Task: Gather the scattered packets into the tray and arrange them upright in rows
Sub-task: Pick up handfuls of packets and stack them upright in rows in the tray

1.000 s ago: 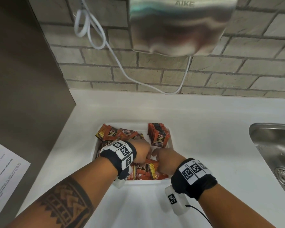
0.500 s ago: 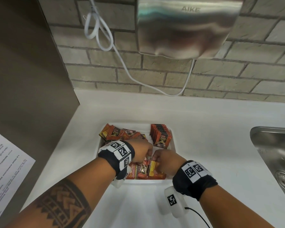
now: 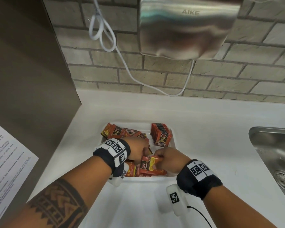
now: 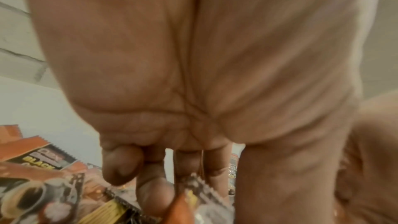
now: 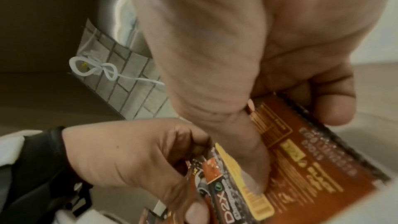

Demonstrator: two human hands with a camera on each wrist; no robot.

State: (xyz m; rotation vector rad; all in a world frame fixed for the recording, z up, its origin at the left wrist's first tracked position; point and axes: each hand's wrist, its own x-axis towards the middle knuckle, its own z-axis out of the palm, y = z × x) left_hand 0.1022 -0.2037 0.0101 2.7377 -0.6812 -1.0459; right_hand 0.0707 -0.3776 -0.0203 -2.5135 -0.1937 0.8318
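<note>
Both hands inside white tray (image 3: 172,137) on smooth counter (image 3: 204,129). Left hand (image 3: 139,149) and right hand (image 3: 167,159) fingers pinch glossy serrated-edge packets (image 3: 146,165); upright row (image 3: 161,134) at 1 o'clock.

One tray (image 3: 174,140), perhaps thirty packets (image 3: 161,136), two hands (image 3: 138,149)

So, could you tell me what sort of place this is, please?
Probably a washroom or pantry counter: a steel hand dryer on a brick wall, a steel sink, and a tray of coffee packets.

packets (image 3: 117,133) in tray (image 3: 173,142), sink (image 3: 273,153) to its right
</note>
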